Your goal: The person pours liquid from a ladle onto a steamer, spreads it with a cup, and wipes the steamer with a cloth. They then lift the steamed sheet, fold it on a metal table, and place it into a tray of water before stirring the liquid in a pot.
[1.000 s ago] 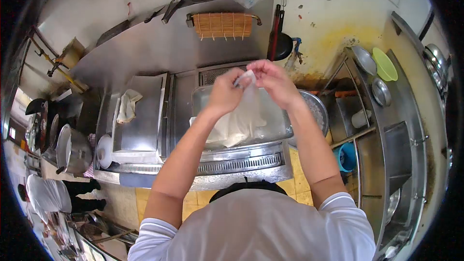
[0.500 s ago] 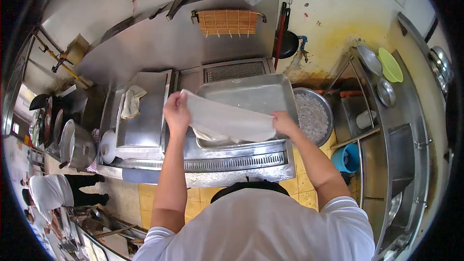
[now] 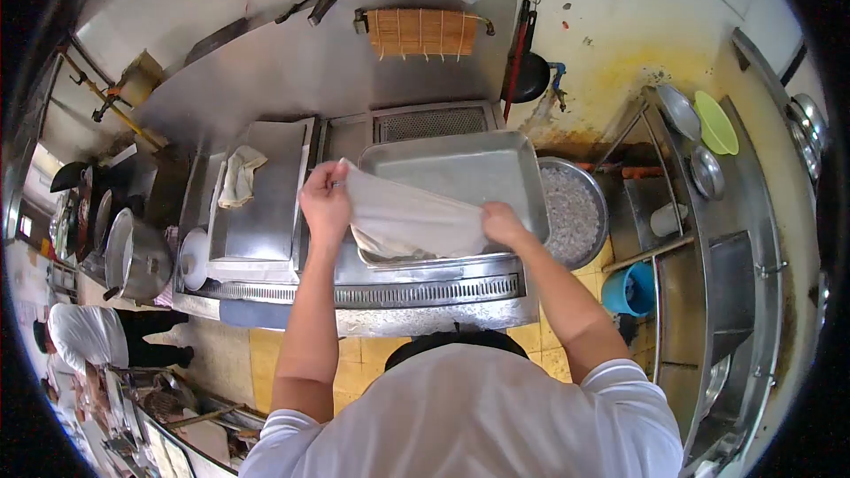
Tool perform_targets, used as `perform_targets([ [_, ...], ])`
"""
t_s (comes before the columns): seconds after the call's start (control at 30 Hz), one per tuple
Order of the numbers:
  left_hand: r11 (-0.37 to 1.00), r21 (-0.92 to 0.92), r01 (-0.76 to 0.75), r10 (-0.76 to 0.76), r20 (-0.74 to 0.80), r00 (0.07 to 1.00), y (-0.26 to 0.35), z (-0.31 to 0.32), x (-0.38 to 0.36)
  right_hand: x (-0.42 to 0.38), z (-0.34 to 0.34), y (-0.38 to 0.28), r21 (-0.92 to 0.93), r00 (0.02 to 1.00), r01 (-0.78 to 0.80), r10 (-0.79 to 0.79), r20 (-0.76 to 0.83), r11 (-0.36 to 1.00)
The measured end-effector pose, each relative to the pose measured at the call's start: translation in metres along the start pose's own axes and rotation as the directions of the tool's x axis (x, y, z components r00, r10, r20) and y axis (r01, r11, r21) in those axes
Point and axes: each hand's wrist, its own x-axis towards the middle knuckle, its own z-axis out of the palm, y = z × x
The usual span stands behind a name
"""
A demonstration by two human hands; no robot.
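Observation:
A white cloth (image 3: 416, 217) is stretched between my two hands over the near left part of a rectangular metal tray (image 3: 522, 168). My left hand (image 3: 327, 199) is closed on the cloth's upper left corner, just beyond the tray's left side. Lower down on the right, my right hand (image 3: 503, 223) pinches the opposite end of it above the tray. The cloth's lower part sags into the tray's front left corner. Behind the cloth, the tray's bottom looks wet or shiny.
Left of the tray, a folded cloth (image 3: 240, 176) lies on a steel lid (image 3: 266, 230). A round bowl of whitish pieces (image 3: 571, 212) stands at right, near a blue bucket (image 3: 630, 289) and steel shelving (image 3: 708, 301). A large pot (image 3: 142, 261) and another person (image 3: 88, 334) are at left.
My right hand has moved slightly left, toward my left hand. The cloth between them now hangs looser, with more folds. The view has shifted a little.

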Motion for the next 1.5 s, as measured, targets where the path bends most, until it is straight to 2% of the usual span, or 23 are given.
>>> perform_targets([
  [0.03, 0.999, 0.054, 0.000, -0.001, 0.014, 1.000, -0.031, 0.001, -0.001, -0.003, -0.002, 0.017, -0.009, 0.998, -0.062, 0.062, 0.019, 0.998],
  [0.13, 0.963, 0.266, -0.050, -0.008, 0.212, 0.977, -0.106, 0.035, -0.034, -0.029, -0.014, 0.004, -0.322, 0.974, 0.005, -0.077, -0.212, 0.947],
  [0.2, 0.846, 0.528, -0.071, -0.216, 0.461, 0.861, -0.142, 0.070, -0.063, -0.026, -0.003, -0.007, -0.348, 0.948, 0.138, -0.225, -0.225, 0.927],
  [0.23, 0.832, 0.512, -0.213, -0.132, 0.555, 0.821, -0.174, 0.085, -0.075, -0.023, 0.004, -0.010, -0.360, 0.926, 0.204, -0.299, -0.231, 0.910],
  [0.27, 0.804, 0.480, -0.351, -0.052, 0.645, 0.762, -0.194, 0.096, -0.084, -0.019, 0.010, -0.006, -0.370, 0.980, 0.130, -0.176, -0.093, 0.920],
  [0.33, 0.830, 0.465, -0.309, -0.114, 0.683, 0.722, -0.180, 0.105, -0.083, -0.007, 0.013, -0.001, -0.421, 0.980, -0.010, 0.092, 0.176, 0.907],
  [0.37, 0.842, 0.458, -0.287, -0.141, 0.699, 0.701, -0.169, 0.111, -0.079, 0.000, 0.009, -0.001, -0.390, 0.984, -0.013, 0.081, 0.159, 0.921],
  [0.43, 0.918, 0.350, -0.188, -0.101, 0.663, 0.742, -0.111, 0.113, -0.061, 0.008, -0.014, -0.018, -0.324, 0.990, -0.020, 0.065, 0.128, 0.946],
  [0.47, 0.947, 0.289, -0.138, -0.085, 0.642, 0.762, -0.080, 0.114, -0.053, 0.011, -0.029, -0.037, -0.045, 1.000, 0.005, -0.004, 0.021, 0.999],
  [0.5, 0.975, 0.138, -0.174, 0.069, 0.553, 0.830, -0.056, 0.117, -0.050, 0.013, -0.041, -0.059, 0.234, 0.994, 0.061, -0.039, -0.099, 0.970],
  [0.53, 0.973, -0.009, -0.229, 0.211, 0.432, 0.877, -0.036, 0.120, -0.048, 0.019, -0.048, -0.075, 0.473, 0.990, 0.138, -0.106, -0.093, 0.870],
  [0.57, 0.967, -0.046, -0.250, 0.248, 0.380, 0.891, -0.022, 0.122, -0.045, 0.023, -0.054, -0.090, 0.679, 0.979, 0.198, -0.172, -0.107, 0.706],
  [0.67, 0.943, -0.116, -0.312, 0.332, 0.253, 0.909, 0.007, 0.118, -0.035, 0.012, -0.074, -0.124, 0.746, 0.980, 0.197, -0.114, -0.162, 0.636],
  [0.77, 0.949, -0.082, -0.305, 0.315, 0.218, 0.924, 0.022, 0.092, -0.019, 0.008, -0.073, -0.112, 0.526, 0.992, 0.116, -0.123, -0.021, 0.843],
  [0.83, 0.974, -0.019, -0.228, 0.226, 0.220, 0.949, 0.029, 0.078, -0.009, 0.000, -0.065, -0.103, 0.531, 0.990, 0.143, -0.118, -0.081, 0.835],
  [0.87, 0.956, -0.063, -0.285, 0.292, 0.228, 0.929, 0.027, 0.079, -0.009, -0.002, -0.060, -0.099, 0.533, 0.988, 0.154, -0.115, -0.105, 0.832],
  [0.97, 0.908, -0.141, -0.395, 0.419, 0.256, 0.871, 0.025, 0.080, -0.014, 0.007, -0.065, -0.117, 0.808, 0.966, 0.253, -0.094, -0.241, 0.532],
  [1.07, 0.917, -0.122, -0.379, 0.398, 0.281, 0.873, 0.038, 0.079, -0.019, 0.010, -0.067, -0.141, 0.765, 0.930, 0.368, -0.218, -0.297, 0.528],
  [1.17, 0.943, -0.099, -0.318, 0.332, 0.193, 0.923, 0.034, 0.069, -0.013, -0.009, -0.076, -0.142, 0.605, 0.984, 0.165, -0.171, -0.048, 0.779],
  [1.2, 0.942, -0.067, -0.330, 0.337, 0.159, 0.928, 0.029, 0.062, -0.011, -0.011, -0.070, -0.135, 0.538, 0.982, 0.181, -0.184, -0.048, 0.824],
  [1.37, 0.977, -0.069, -0.203, 0.202, -0.016, 0.979, 0.001, 0.048, -0.011, -0.014, -0.029, -0.053, 0.172, 0.977, 0.214, -0.209, -0.048, 0.961],
  [1.43, 0.985, -0.134, -0.112, 0.097, -0.116, 0.989, -0.005, 0.036, -0.001, -0.005, -0.006, 0.007, -0.052, 0.939, 0.336, -0.339, -0.056, 0.940],
  [1.5, 0.992, -0.124, -0.029, 0.021, -0.065, 0.998, -0.005, 0.026, 0.010, -0.010, -0.015, 0.028, -0.106, 0.990, 0.139, -0.139, 0.010, 0.985],
])
